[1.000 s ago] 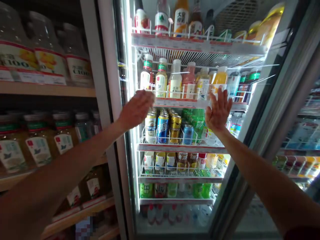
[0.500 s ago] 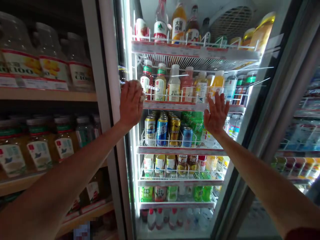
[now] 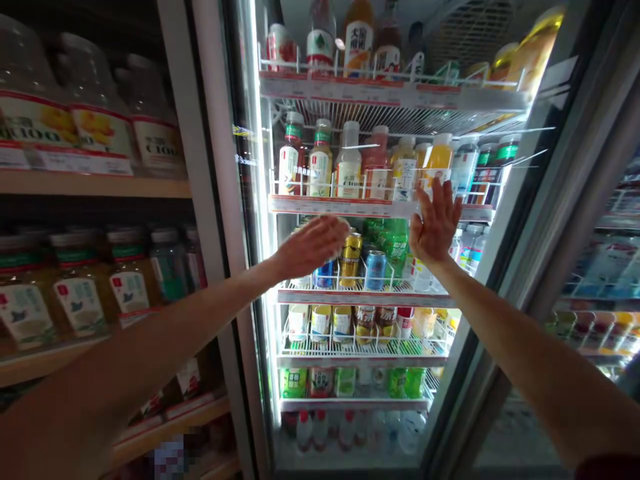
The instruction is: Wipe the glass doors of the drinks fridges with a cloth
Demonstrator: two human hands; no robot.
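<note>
Palms lie flat on the cooler door [image 3: 480,280], fingers spread, grasping nothing: left hand [image 3: 313,245] low, right hand [image 3: 436,223] upright.

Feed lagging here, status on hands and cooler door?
Left hand flat, open, on clear glass cooler door. Right hand open, fingers spread, against it. Nothing between.

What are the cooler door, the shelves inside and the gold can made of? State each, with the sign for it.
Cooler door: likely glass, glossy; drinks show through and it carries reflections. Shelves: apparently white-coated wire, seen as thin grid bars. Gold can: probably metal, shiny highlights. Right hand lies flat on the door; left hand is beside the can.
</note>
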